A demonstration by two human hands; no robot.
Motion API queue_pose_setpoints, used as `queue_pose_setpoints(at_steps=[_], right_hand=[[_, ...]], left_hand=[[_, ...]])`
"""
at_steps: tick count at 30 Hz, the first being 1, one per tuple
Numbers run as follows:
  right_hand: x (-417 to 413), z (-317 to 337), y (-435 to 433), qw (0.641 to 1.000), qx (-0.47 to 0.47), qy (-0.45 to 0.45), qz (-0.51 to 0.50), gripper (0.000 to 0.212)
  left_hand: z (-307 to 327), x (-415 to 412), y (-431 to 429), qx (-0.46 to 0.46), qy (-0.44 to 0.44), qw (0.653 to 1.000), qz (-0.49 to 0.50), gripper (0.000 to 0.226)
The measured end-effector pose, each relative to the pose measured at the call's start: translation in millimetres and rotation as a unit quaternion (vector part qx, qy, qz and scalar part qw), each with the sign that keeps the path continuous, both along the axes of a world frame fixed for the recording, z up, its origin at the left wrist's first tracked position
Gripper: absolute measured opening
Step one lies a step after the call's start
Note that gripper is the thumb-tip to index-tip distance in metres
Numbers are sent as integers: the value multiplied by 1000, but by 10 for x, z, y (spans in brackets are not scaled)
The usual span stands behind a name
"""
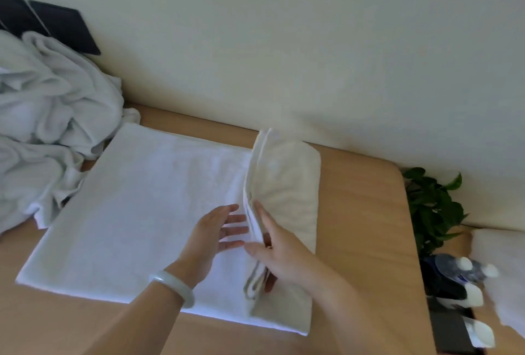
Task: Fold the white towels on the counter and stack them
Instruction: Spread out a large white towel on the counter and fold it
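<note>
A white towel (147, 207) lies spread flat on the wooden counter (360, 212). Its right end (287, 184) is lifted and turned over toward the left, standing up as a flap. My right hand (279, 252) holds that flap's near edge, thumb on the left side and fingers behind it. My left hand (216, 234), with a pale bangle on the wrist, hovers just left of the flap with straight spread fingers, above the flat part of the towel. A heap of crumpled white towels (48, 121) sits at the counter's left.
A wall runs along the counter's far side. A dark flat object (56, 25) leans behind the heap. Past the counter's right edge are a green plant (431, 207), plastic bottles (466, 272) and something white (505, 269).
</note>
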State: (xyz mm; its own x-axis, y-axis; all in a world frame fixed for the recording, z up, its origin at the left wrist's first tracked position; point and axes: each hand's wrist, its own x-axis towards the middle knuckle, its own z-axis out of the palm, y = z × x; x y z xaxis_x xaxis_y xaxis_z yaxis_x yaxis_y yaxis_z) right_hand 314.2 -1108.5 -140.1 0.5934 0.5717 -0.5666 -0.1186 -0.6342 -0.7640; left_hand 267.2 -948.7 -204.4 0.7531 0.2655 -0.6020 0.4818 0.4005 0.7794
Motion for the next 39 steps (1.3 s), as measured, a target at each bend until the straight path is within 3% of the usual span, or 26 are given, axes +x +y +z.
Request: queue_pose_setpoints(at_steps=[3, 5, 8, 10, 13, 15, 19, 23, 27, 30, 35, 37, 39], right_hand=[[-55, -129, 265, 994, 11, 70, -80, 60], [88, -269, 399, 990, -28, 6, -139, 43], [355, -388, 719, 983, -94, -116, -107, 34], [495, -400, 1009, 972, -141, -185, -43, 43], [641, -510, 1403, 931, -254, -259, 35, 75], [718, -588, 1519, 910, -309, -273, 49, 79], [856, -498, 1431, 918, -283, -272, -61, 50], [806, -367, 1437, 906, -177, -367, -117, 49], [871, -507, 1553, 962, -122, -239, -60, 58], [917, -553, 1436, 969, -97, -215, -70, 52], [818, -583, 916, 914, -106, -370, -128, 47], [819, -695, 683, 883, -169, -426, -102, 51], [812, -822, 481, 869, -254, -423, -43, 63]], left_hand=[[-74, -181, 198, 34, 61, 997, -12, 39], [-97, -228, 227, 58, 78, 995, -18, 29], [-82, -230, 209, 120, 77, 989, -43, 17], [-57, -249, 196, 164, 69, 980, -84, 26], [-26, -267, 199, 195, 49, 966, -164, 51], [4, -263, 180, 205, 27, 957, -203, 63], [58, -276, 190, 231, -16, 945, -233, 60], [73, -335, 312, 235, -26, 958, -161, 55], [-72, -407, 518, 231, 48, 964, -123, 41], [-110, -403, 600, 234, 64, 962, -128, 22], [-82, -411, 641, 274, 66, 950, -137, 15], [-67, -410, 662, 283, 83, 943, -154, 14], [-9, -337, 688, 295, 108, 930, -189, 16]])
